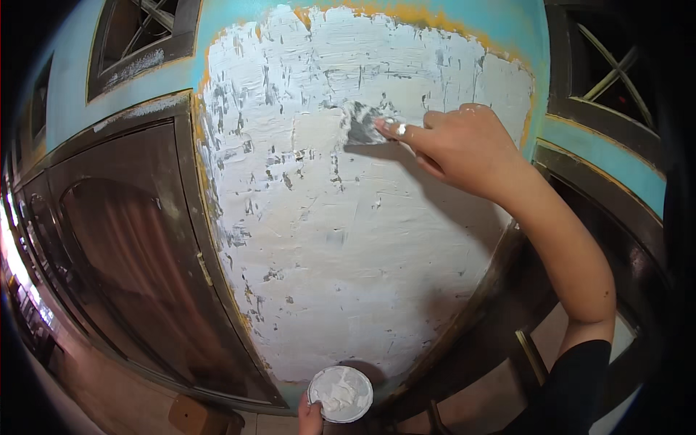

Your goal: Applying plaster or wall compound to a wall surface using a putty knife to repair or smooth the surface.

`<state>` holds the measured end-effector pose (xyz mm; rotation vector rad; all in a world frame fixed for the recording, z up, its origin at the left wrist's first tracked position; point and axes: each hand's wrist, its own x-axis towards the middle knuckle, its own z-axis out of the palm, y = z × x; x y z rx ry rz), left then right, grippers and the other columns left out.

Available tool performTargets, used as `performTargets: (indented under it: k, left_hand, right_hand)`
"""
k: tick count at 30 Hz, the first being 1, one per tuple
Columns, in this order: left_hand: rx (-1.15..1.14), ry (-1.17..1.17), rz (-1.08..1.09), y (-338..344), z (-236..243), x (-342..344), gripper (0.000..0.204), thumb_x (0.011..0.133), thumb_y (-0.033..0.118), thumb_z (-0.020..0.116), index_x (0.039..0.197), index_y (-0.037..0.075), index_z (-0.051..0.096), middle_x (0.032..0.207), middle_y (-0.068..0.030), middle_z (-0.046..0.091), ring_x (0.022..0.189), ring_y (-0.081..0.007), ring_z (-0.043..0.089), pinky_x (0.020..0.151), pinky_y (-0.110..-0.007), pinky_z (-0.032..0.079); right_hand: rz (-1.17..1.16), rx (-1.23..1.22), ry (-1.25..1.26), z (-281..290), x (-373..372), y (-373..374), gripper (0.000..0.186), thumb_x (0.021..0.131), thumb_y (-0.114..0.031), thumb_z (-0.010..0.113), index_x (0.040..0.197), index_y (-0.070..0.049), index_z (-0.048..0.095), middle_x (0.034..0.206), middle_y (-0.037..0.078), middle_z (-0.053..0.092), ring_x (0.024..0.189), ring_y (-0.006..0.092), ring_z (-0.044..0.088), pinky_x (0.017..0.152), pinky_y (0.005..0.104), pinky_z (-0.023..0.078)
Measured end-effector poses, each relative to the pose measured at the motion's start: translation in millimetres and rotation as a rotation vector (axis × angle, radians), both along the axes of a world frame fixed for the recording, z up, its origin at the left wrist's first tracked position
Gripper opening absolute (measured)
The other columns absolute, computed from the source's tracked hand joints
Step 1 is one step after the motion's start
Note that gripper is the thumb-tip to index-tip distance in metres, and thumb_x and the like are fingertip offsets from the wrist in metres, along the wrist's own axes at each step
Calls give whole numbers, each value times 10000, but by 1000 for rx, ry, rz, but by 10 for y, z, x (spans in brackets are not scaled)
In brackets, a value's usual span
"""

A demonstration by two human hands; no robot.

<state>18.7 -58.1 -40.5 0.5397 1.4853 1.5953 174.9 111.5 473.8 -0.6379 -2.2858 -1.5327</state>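
Observation:
My right hand point(464, 148) is closed around a putty knife point(362, 125), its index finger stretched along the blade. The wide grey blade is smeared with white putty and lies against the wall in its upper middle; the handle is hidden in my hand. A dab of putty sticks to the index finger. Low in the view, my left hand point(310, 417) grips the rim of a round white tub point(341, 394) with white putty in it. The wall point(312, 217) is coated with rough off-white putty, with grey patches showing through, mostly at the left and top.
A dark brown wooden door point(123, 246) stands left of the wall, and dark door frames point(602, 196) line the right. Turquoise paint point(493, 22) with an ochre edge borders the putty on top. A brown wooden stool point(190, 415) stands on the floor at the lower left.

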Motion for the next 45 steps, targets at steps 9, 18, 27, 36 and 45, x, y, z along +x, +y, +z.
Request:
performTargets:
  k: [9,18,27,36,45]
  left_hand:
    - [-44,148,-84,176,-260,178,319,890,254,460,764,-36,505,678,-50,452,659,-169,397,600,-373,353]
    - [-152,101,-302,186,-247,147,432,900,287,461,1100,-88,538,1006,-170,591,943,-269,527,845,-390,416]
    - [-83,44,-223,260,-347,146,441,909,283,477,1148,-83,539,1083,-167,606,1010,-270,542,890,-384,415]
    - [-52,-39,-88,-33,-183,145,372,917,266,474,996,-79,590,953,-123,604,909,-224,530,823,-358,417]
    - [-45,-32,-75,-78,-170,115,323,905,250,490,928,-61,574,858,-86,563,809,-187,490,733,-343,416]
  right_hand:
    - [66,-67,-11,-143,-690,-56,190,825,-115,549,1003,-118,617,663,72,645,634,248,659,490,371,476]
    - [-67,-3,-74,-152,-671,-55,189,786,-75,589,957,-110,663,627,22,642,611,205,663,479,318,454]
    - [-115,-18,-57,-185,-505,15,277,804,-70,574,1065,-119,653,659,28,653,610,208,661,473,336,461]
    - [99,-368,233,38,-65,-333,287,855,-151,530,1132,-161,603,747,135,632,746,327,633,661,412,496]
    - [667,-1208,730,-926,-587,-45,176,930,-113,450,1057,-81,568,786,109,555,633,229,556,640,353,455]
